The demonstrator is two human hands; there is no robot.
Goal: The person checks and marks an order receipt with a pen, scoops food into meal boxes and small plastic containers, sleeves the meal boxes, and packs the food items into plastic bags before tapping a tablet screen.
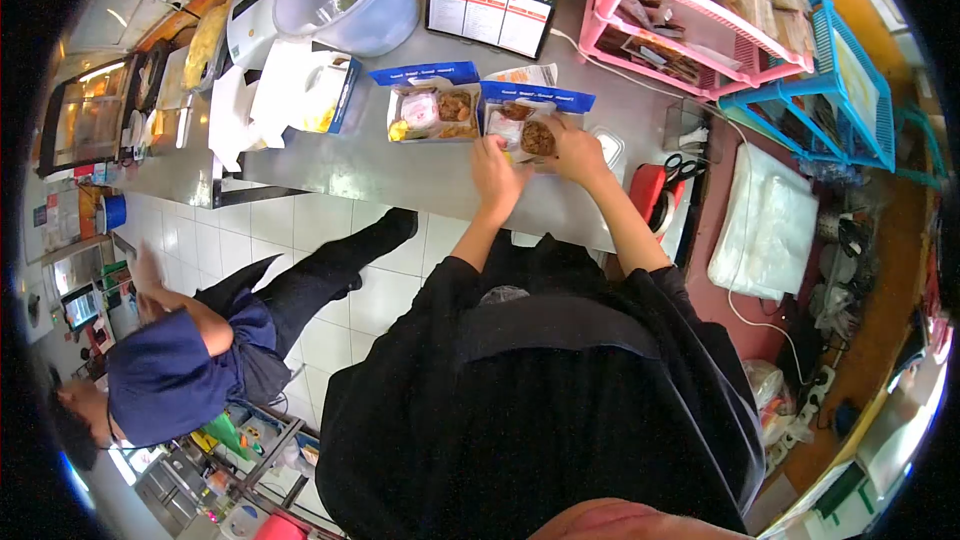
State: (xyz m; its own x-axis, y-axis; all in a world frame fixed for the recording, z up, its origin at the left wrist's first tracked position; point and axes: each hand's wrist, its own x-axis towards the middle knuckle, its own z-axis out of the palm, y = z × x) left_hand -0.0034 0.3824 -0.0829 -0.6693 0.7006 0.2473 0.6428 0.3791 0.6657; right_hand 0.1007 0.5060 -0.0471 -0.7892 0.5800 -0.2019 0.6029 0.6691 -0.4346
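Observation:
Two open food boxes with blue lids stand side by side on the steel counter. The left box (pixel 434 114) holds a pink-and-white packet, brown fried pieces and something yellow. In the right box (pixel 538 98) lie a white packet and brown pieces. My left hand (pixel 500 176) is at its front left corner, fingers bent against the edge; what they hold, if anything, is hidden. My right hand (pixel 578 152) reaches over its right side, fingers bent beside a round brown piece (pixel 538 138); whether it grips the piece is unclear. A small clear lidded cup (pixel 607 147) sits right of this hand.
Behind the boxes stand a tablet (pixel 490 12) and a translucent tub (pixel 347 2). Pink (pixel 650 50) and blue baskets (pixel 835 90) are at the right, near black scissors (pixel 684 168) and a red tape dispenser (pixel 650 195). Another person (pixel 180 370) is at the left.

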